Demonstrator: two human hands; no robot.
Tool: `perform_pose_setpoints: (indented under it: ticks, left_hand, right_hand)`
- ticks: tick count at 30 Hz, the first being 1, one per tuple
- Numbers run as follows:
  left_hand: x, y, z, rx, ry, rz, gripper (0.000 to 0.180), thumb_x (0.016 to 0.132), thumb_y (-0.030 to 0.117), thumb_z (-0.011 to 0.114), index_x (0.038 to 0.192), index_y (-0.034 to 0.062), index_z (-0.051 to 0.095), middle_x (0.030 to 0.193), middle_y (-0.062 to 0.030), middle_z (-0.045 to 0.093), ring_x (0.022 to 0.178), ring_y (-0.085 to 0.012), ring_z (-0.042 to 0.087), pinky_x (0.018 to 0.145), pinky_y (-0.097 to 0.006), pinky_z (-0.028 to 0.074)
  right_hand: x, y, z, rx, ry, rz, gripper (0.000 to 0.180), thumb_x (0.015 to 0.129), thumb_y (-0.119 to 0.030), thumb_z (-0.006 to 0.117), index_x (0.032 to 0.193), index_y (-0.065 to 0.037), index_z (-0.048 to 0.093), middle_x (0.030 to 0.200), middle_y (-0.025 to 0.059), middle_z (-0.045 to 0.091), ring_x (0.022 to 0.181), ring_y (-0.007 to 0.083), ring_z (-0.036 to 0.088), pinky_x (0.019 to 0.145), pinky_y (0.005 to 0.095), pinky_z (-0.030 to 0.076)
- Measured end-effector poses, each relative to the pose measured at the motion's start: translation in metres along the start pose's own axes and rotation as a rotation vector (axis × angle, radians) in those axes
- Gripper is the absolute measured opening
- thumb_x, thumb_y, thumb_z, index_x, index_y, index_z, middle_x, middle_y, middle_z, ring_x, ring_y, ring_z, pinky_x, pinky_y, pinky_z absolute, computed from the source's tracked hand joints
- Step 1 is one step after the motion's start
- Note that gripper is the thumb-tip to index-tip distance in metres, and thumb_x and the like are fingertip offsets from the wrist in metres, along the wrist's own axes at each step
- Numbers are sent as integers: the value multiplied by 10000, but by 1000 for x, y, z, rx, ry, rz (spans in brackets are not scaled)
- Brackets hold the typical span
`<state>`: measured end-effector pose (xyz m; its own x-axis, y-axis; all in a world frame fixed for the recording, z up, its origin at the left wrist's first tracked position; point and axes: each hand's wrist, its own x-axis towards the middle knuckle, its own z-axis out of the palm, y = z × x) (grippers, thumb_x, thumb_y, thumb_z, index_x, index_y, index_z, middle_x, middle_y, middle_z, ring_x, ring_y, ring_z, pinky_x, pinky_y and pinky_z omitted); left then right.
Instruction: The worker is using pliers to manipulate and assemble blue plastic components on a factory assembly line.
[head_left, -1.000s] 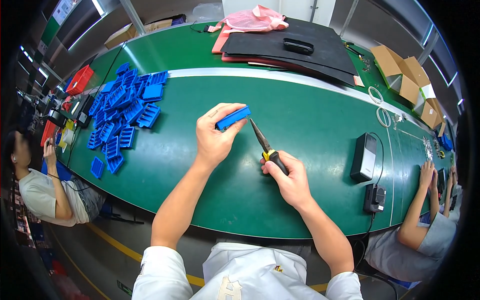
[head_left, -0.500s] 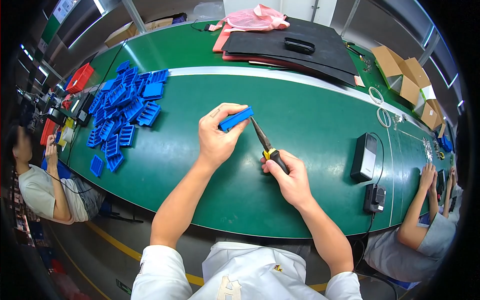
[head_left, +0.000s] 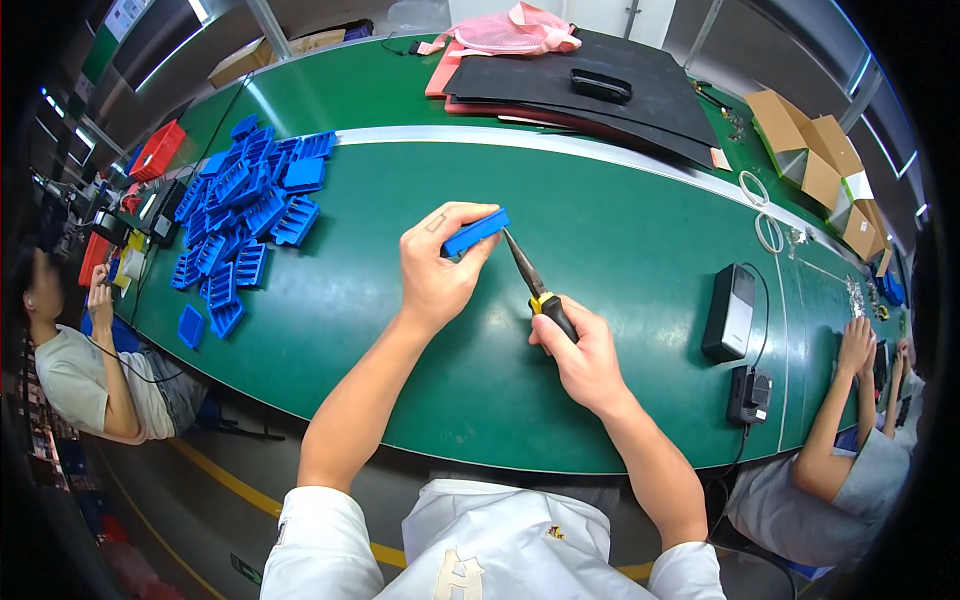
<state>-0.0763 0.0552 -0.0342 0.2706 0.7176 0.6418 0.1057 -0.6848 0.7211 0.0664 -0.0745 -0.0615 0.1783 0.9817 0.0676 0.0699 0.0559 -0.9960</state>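
Fingers [head_left: 470, 215] clasp blue part [head_left: 477, 231].

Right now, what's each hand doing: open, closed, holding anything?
Left hand: closed on a blue part, held above the green belt.
Right hand: closed on a tool, tip at the blue part.

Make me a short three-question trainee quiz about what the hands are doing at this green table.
1. True or false: the left hand holds a blue plastic piece.
2. The right hand holds: A) pliers B) a hammer C) a brush.
3. Where is the pile of blue pieces on the green table, left or right of the hands?

Key: 1 true; 2 A; 3 left.
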Motion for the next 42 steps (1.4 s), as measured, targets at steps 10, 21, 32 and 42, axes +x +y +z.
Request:
perform_pose_setpoints:
  ticks: [10,21,32,42]
  left_hand:
    - [8,-11,-8,53,-58,45,224,730,-22,720,948,5,679,878,-95,673,788,-180,640,722,-271,497]
    - [5,-10,-5,20,-99,83,345,719,-52,696,1052,34,679,935,-112,665,797,-209,651,696,-283,519]
    - [3,-11,-4,48,-107,82,330,715,-43,709,1036,29,683,930,-91,665,810,-183,645,729,-272,507]
    - [3,-7,-3,6,-95,39,311,708,-46,708,1013,14,684,915,-98,673,808,-181,647,721,-274,507]
  right_hand:
    - [1,2,-7,-98,-58,38,169,908,-115,550,887,42,606,819,42,590,703,92,531,649,240,437]
    - [-1,-1,-3,-79,-128,30,193,902,-84,548,989,76,611,948,89,634,800,128,602,744,263,483]
    - [-2,0,0,-44,-73,0,162,887,-110,587,861,48,610,834,67,584,724,122,540,663,270,431]
    - [-3,-17,-1,-86,-94,19,202,889,-137,591,757,15,577,734,47,518,669,132,483,609,283,383]
